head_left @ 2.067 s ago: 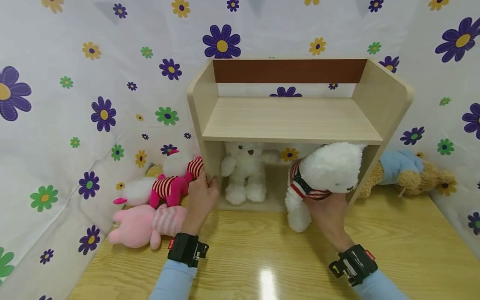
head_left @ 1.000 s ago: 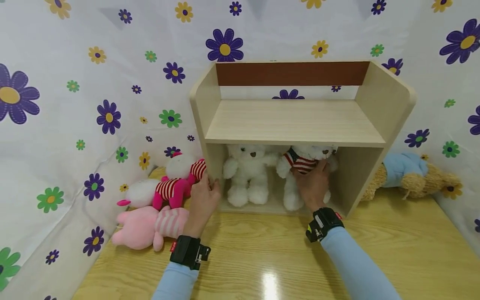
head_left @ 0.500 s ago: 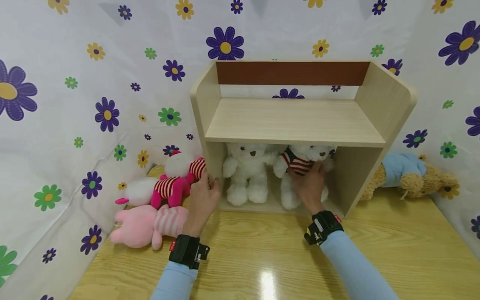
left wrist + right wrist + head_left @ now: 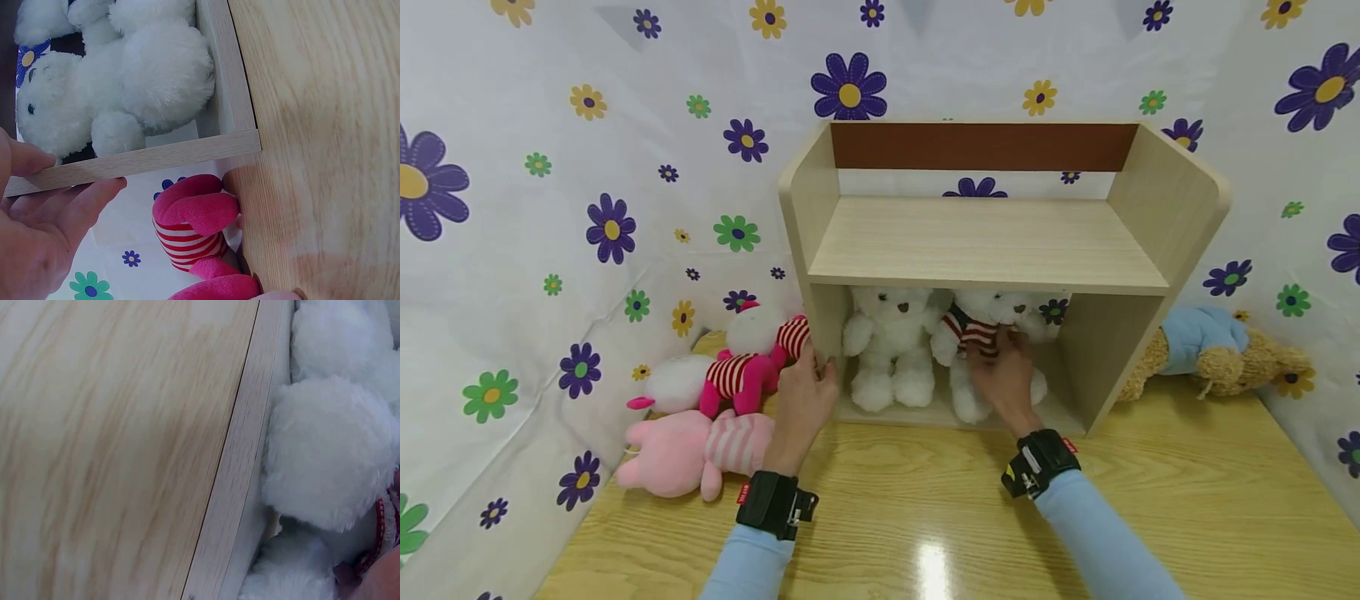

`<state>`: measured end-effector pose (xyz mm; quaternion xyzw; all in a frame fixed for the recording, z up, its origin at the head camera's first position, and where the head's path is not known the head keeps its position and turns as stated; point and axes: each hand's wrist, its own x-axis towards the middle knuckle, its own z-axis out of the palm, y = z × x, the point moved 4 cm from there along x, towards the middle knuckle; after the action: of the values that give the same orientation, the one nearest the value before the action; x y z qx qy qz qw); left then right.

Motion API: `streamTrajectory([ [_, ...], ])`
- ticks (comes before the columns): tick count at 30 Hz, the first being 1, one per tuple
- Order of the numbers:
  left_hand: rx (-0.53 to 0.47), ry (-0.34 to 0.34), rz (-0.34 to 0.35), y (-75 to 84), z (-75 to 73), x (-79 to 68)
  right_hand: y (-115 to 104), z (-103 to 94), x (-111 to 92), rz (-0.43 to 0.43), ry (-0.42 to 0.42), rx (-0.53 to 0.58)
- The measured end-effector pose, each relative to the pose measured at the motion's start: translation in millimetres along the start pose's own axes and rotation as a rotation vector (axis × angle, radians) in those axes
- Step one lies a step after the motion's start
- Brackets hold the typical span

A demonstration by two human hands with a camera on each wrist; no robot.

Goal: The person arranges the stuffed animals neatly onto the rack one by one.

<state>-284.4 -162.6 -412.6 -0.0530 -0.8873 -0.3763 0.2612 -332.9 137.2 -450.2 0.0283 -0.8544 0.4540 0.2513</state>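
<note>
In the head view my left hand (image 4: 805,400) holds the left side panel of a pale wooden shelf (image 4: 985,242). The left wrist view shows the thumb on the inner face of that panel (image 4: 156,157) and the fingers along its outside. A plain white teddy bear (image 4: 891,346) sits upright in the lower compartment, at its left end. Beside it, a white teddy bear in a striped sweater (image 4: 972,332) is gripped at the front of its body by my right hand (image 4: 1006,383). In the right wrist view only a fingertip (image 4: 382,581) shows near the sweater.
Left of the shelf lie a pink pig toy (image 4: 673,454) and two white-headed plush toys in pink striped outfits (image 4: 730,379). A brown bear in blue (image 4: 1206,337) lies to the right. Everything stands on a wooden table (image 4: 880,517) against flowered cloth (image 4: 647,150).
My right hand has brought the striped-sweater bear from in front of the shelf into the lower compartment, upright, then slid it left against the plain bear. My left hand has stayed on the panel.
</note>
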Motion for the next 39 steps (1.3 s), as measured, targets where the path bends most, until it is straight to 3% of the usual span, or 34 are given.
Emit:
streamTrajectory([
  [5,-0.014,-0.008,0.004,1.7,-0.5,-0.4,-4.7,3.9,2.0,0.024,0.037,-0.060],
  [8,-0.020,-0.011,-0.001,-0.2,0.0,-1.1,-4.9,3.6,4.8,0.083,0.000,-0.130],
  [16,-0.012,-0.007,-0.016,0.5,0.5,-1.2,-3.8,-24.4,1.3,0.052,-0.280,-0.367],
  [21,-0.017,0.013,-0.019,0.6,-0.6,-2.8,11.9,-30.8,-11.2,0.141,-0.509,-0.358],
  [24,-0.022,0.016,-0.017,1.3,-0.6,-3.1,11.1,-26.7,-20.4,0.117,-0.565,-0.370],
  [28,-0.021,-0.001,-0.021,-0.5,-0.2,-3.3,-5.7,-17.3,-31.0,0.010,-0.528,-0.421],
  [31,-0.019,0.005,-0.016,-1.3,-0.6,-3.5,-14.6,-11.2,-35.3,-0.017,-0.475,-0.410],
  [39,-0.026,-0.004,-0.012,-1.1,-1.8,-3.8,-12.5,-1.5,-31.9,-0.082,-0.387,-0.369],
])
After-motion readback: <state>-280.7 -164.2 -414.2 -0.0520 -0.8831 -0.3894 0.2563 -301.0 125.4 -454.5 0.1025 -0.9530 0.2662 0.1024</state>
